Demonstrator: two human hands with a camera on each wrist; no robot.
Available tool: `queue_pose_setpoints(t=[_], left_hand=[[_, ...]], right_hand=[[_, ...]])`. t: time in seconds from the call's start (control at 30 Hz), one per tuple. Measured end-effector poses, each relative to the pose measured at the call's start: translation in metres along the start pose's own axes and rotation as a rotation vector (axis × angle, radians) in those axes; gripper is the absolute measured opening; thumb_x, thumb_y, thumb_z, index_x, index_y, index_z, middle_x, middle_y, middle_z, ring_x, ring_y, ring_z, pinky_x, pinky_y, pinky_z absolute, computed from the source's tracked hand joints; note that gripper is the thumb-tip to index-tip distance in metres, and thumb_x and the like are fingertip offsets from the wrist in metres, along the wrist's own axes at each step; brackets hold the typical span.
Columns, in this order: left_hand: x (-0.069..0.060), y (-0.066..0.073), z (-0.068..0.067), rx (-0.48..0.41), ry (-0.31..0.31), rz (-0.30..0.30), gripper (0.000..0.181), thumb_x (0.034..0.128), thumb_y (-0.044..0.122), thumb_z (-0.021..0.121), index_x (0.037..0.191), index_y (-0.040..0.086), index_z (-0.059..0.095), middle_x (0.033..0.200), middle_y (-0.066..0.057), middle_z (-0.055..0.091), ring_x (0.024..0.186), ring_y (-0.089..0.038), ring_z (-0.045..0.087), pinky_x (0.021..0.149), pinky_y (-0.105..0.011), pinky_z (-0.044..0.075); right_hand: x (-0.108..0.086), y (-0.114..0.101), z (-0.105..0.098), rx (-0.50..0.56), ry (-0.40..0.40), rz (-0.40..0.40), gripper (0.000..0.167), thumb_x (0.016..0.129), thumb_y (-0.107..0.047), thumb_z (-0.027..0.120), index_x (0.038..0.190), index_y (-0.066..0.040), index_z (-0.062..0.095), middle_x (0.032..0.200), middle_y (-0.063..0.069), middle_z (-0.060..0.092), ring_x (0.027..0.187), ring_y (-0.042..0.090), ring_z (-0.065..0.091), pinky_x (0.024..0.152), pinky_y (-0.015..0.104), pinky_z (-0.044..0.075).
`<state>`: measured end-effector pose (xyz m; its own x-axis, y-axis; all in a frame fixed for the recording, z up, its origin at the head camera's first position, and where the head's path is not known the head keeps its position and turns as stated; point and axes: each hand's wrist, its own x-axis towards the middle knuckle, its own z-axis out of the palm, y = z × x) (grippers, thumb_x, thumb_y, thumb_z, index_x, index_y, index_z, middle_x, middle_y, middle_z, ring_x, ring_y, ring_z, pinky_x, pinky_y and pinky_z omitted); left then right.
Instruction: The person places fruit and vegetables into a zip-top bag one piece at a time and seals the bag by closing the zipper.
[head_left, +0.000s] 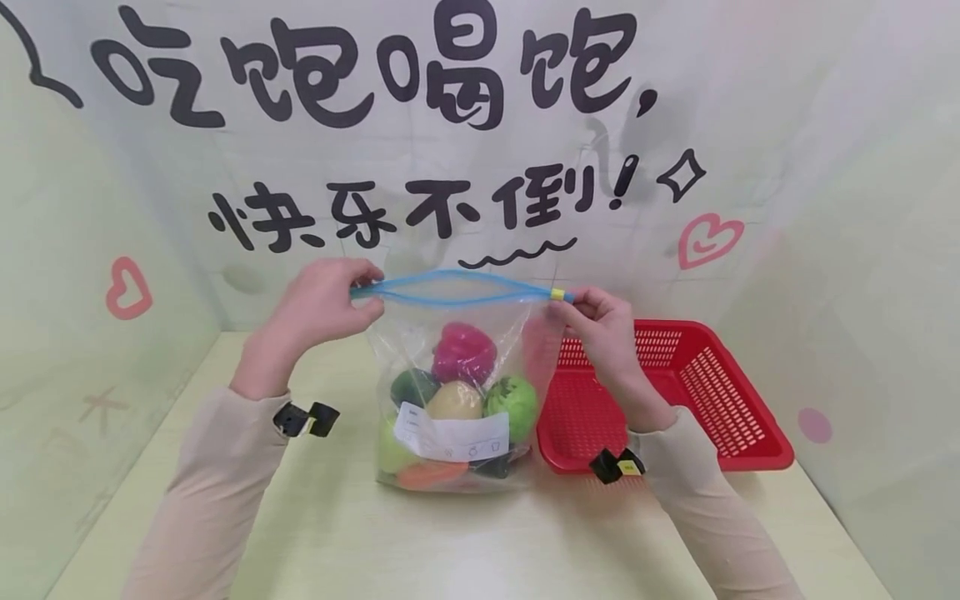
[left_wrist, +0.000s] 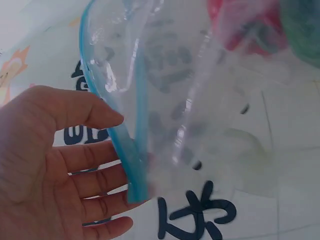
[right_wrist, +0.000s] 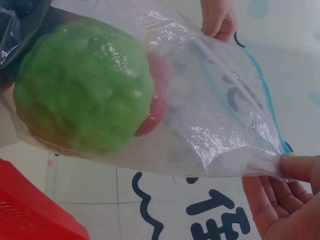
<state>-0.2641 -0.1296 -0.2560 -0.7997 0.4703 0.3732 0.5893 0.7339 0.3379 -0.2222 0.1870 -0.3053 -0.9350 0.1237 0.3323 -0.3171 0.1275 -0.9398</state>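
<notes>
A clear zip bag (head_left: 397, 342) stands upright on the table, its blue-rimmed mouth parted in the middle. With thumb and fingers, my left hand (head_left: 318, 308) pinches the left end of the blue zip strip (left_wrist: 134, 175). At the opposite corner, beside a yellow slider (head_left: 557, 294), my right hand (head_left: 609, 337) pinches the bag's edge. Inside the bag are a magenta bell pepper (head_left: 465, 354), a bumpy green ball-shaped vegetable (right_wrist: 82, 87), a tan potato-like piece (head_left: 453, 398), a dark green piece (head_left: 414, 387) and an orange piece (head_left: 433, 476). A white label (head_left: 453, 435) covers part of them.
A red plastic basket (head_left: 738, 400) with slotted walls stands right of the bag, behind the right forearm. The pale table (head_left: 322, 517) meets a wall (head_left: 465, 158) with black lettering at the back. Side panels (head_left: 90, 375) rise at left and right.
</notes>
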Motion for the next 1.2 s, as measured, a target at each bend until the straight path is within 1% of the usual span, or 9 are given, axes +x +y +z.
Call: queue_pose_setpoints(t=[0.07,0.13,0.23,0.33,0.43,0.53,0.73,0.97,1.2], left_hand=[[0.006,0.016,-0.003,-0.01,-0.004,0.055,0.034,0.0801,0.015,0.062,0.108,-0.004,0.064,0.101,-0.018,0.066,0.091,-0.032,0.061,0.081,-0.045,0.049],[0.013,0.037,-0.002,-0.065,-0.009,0.141,0.039,0.0814,0.016,0.065,0.114,-0.005,0.061,0.111,-0.019,0.064,0.105,-0.033,0.058,0.092,-0.046,0.046],[0.026,0.073,0.01,-0.164,-0.013,0.272,0.041,0.0831,0.016,0.068,0.118,-0.004,0.06,0.118,-0.016,0.062,0.113,-0.03,0.055,0.101,-0.042,0.04],[0.038,0.106,0.028,-0.157,-0.016,0.353,0.038,0.0845,0.019,0.07,0.117,0.0,0.062,0.116,-0.011,0.064,0.109,-0.025,0.057,0.098,-0.037,0.042],[0.047,0.125,0.043,-0.053,0.009,0.358,0.029,0.0861,0.022,0.069,0.109,0.005,0.067,0.104,-0.007,0.068,0.096,-0.021,0.06,0.087,-0.034,0.046],[0.052,0.13,0.053,0.015,0.056,0.348,0.018,0.0861,0.021,0.068,0.097,0.007,0.07,0.091,-0.004,0.068,0.085,-0.02,0.058,0.076,-0.032,0.047],[0.053,0.13,0.064,0.001,0.134,0.396,0.009,0.0836,0.016,0.07,0.087,0.007,0.071,0.083,-0.003,0.064,0.078,-0.019,0.056,0.068,-0.029,0.048],[0.052,0.127,0.066,0.017,0.133,0.398,0.007,0.0845,0.015,0.069,0.085,0.009,0.069,0.083,-0.002,0.063,0.081,-0.02,0.057,0.068,-0.033,0.047],[0.049,0.121,0.064,0.006,0.119,0.392,0.006,0.085,0.015,0.069,0.084,0.009,0.067,0.083,-0.001,0.065,0.077,-0.02,0.056,0.067,-0.032,0.045]], right_hand=[[0.0,-0.001,0.0,-0.006,-0.004,-0.014,0.024,0.087,-0.009,0.067,0.097,0.012,0.06,0.073,-0.007,0.066,0.068,0.007,0.063,0.068,0.024,0.057],[-0.001,-0.001,-0.001,-0.015,-0.009,-0.027,0.023,0.086,-0.008,0.067,0.097,0.011,0.061,0.074,-0.007,0.066,0.068,0.008,0.063,0.07,0.024,0.057],[-0.002,-0.002,-0.002,-0.02,-0.024,-0.056,0.022,0.086,-0.007,0.067,0.097,0.011,0.062,0.075,-0.007,0.067,0.07,0.009,0.065,0.072,0.024,0.056],[-0.003,-0.002,-0.003,-0.012,-0.044,-0.108,0.02,0.086,-0.004,0.066,0.096,0.013,0.062,0.075,-0.007,0.067,0.07,0.009,0.065,0.071,0.024,0.057],[-0.005,-0.002,-0.003,-0.003,-0.055,-0.147,0.019,0.085,-0.002,0.066,0.095,0.014,0.063,0.075,-0.008,0.068,0.069,0.008,0.066,0.069,0.024,0.057],[-0.005,-0.001,-0.004,-0.007,-0.06,-0.156,0.018,0.085,-0.002,0.066,0.093,0.014,0.062,0.074,-0.009,0.067,0.069,0.007,0.066,0.068,0.024,0.057],[-0.007,-0.001,-0.006,-0.013,-0.08,-0.17,0.017,0.085,0.0,0.066,0.091,0.015,0.063,0.073,-0.01,0.067,0.068,0.007,0.065,0.067,0.023,0.057],[-0.007,-0.002,-0.005,-0.04,-0.092,-0.189,0.014,0.085,-0.001,0.066,0.09,0.013,0.065,0.074,-0.007,0.068,0.067,0.008,0.065,0.068,0.023,0.056],[-0.01,-0.005,-0.004,-0.074,-0.077,-0.199,0.012,0.083,-0.001,0.068,0.086,0.011,0.066,0.074,-0.003,0.069,0.066,0.009,0.066,0.066,0.024,0.057]])
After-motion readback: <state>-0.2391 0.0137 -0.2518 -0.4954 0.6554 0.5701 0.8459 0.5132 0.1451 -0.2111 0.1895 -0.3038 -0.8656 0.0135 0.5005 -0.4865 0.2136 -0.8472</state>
